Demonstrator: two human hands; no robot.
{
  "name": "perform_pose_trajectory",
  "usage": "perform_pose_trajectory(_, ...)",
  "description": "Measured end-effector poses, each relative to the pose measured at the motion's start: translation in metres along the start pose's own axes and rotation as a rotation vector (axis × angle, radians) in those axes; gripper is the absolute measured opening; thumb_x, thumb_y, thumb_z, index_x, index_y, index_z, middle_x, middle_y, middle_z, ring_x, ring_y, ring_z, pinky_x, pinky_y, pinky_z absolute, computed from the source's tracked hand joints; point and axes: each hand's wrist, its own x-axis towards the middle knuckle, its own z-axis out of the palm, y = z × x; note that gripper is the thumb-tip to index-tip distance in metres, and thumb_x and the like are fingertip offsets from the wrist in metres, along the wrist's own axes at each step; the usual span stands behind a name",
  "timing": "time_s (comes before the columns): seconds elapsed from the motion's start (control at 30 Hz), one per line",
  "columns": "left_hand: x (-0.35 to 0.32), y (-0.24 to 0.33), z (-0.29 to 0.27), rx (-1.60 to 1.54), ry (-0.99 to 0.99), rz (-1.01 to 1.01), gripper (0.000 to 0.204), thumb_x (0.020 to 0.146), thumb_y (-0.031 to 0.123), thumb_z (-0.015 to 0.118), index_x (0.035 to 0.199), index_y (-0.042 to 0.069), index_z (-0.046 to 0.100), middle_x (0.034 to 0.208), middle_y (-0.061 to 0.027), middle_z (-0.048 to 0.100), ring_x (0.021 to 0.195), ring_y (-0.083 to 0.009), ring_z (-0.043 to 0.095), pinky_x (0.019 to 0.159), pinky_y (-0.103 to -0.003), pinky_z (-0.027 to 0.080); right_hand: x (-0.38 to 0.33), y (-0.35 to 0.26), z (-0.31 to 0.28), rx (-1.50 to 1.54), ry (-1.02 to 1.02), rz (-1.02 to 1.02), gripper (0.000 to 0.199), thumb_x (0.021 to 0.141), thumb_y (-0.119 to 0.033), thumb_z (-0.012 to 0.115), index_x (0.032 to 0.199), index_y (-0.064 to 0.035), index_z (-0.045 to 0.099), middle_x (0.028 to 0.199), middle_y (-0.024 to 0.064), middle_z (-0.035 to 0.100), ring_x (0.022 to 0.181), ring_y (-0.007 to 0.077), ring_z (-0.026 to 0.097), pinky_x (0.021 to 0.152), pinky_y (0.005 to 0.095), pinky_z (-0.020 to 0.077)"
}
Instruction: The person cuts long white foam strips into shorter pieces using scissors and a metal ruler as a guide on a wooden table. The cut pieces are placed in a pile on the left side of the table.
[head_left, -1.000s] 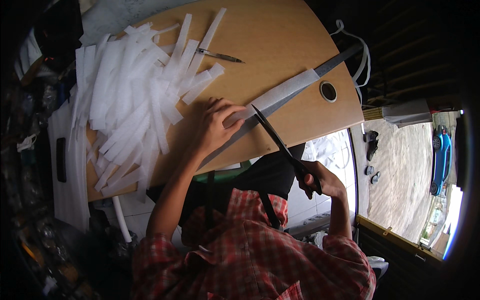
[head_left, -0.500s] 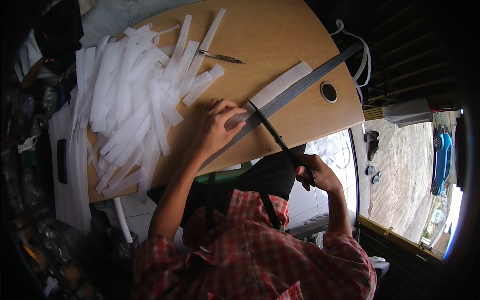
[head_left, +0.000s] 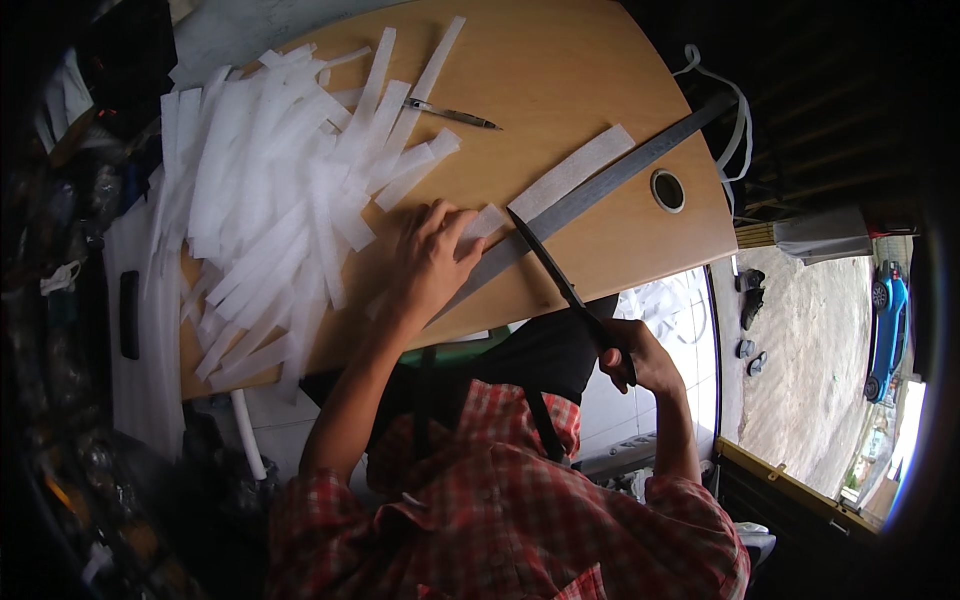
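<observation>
My left hand [head_left: 437, 255] pinches the end of a short white foam strip [head_left: 486, 222] against the wooden table. Black scissors [head_left: 552, 268] are gripped in my right hand [head_left: 642, 354], their blades looking closed and the tip pointing at a narrow gap in the strip. Beyond that gap lies a longer white foam piece [head_left: 575, 172], lying flat. Alongside both runs a long grey metal ruler-like bar [head_left: 625, 180], passing under the scissors and past my left hand.
A heap of white foam strips [head_left: 265, 190] covers the left of the table [head_left: 560, 70]. A pen [head_left: 455, 115] lies near them. At the right is a round table hole [head_left: 667, 190]. A white band [head_left: 744, 130] hangs beyond the right edge.
The foam strip, joined half a second ago, is now cut in two at the scissors. My left hand has drawn its piece slightly away, and the blades have closed.
</observation>
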Motion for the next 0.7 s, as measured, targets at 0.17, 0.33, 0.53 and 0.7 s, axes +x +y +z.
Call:
perform_pose_trajectory(0.17,0.001,0.002,-0.034,-0.146,-0.045,-0.115,0.028,0.083,0.011,0.076,0.109,0.005,0.066,0.102,-0.0108,0.062,0.100,-0.0312,0.061,0.088,-0.042,0.050,-0.005,-0.006,0.015,0.221,-0.030,-0.045,0.093,0.067,-0.089,0.062,0.082,0.0024,0.053,0.051,0.0018,0.050,0.038,0.0090,0.053,0.035,0.0204,0.0385)
perform_pose_trajectory(0.33,0.006,0.023,-0.069,0.077,-0.080,-0.021,0.031,0.082,0.011,0.077,0.110,0.004,0.066,0.104,-0.0105,0.063,0.103,-0.0318,0.060,0.090,-0.042,0.049,-0.005,0.001,0.021,0.337,-0.060,-0.154,0.104,0.067,-0.095,0.054,0.090,0.0065,0.056,0.052,0.0013,0.053,0.040,0.0086,0.054,0.038,0.0197,0.0395)
perform_pose_trajectory(0.53,-0.014,0.009,-0.054,0.258,-0.211,-0.029,0.027,0.081,0.008,0.076,0.105,0.004,0.065,0.099,-0.0085,0.062,0.098,-0.0308,0.059,0.090,-0.044,0.045,0.003,-0.007,0.022,0.307,-0.023,-0.143,0.101,0.068,-0.096,0.050,0.085,0.0032,0.054,0.051,0.0009,0.052,0.039,0.0087,0.054,0.038,0.0199,0.0382)
perform_pose_trajectory(0.7,-0.008,0.018,-0.055,0.140,-0.090,0.003,0.019,0.082,0.003,0.075,0.097,0.005,0.065,0.094,-0.0090,0.064,0.091,-0.0279,0.061,0.085,-0.041,0.046,0.000,0.013,0.026,0.351,0.041,-0.179,0.098,0.068,-0.093,0.054,0.090,0.0032,0.056,0.046,-0.0007,0.049,0.033,0.0062,0.047,0.033,0.0187,0.0332)
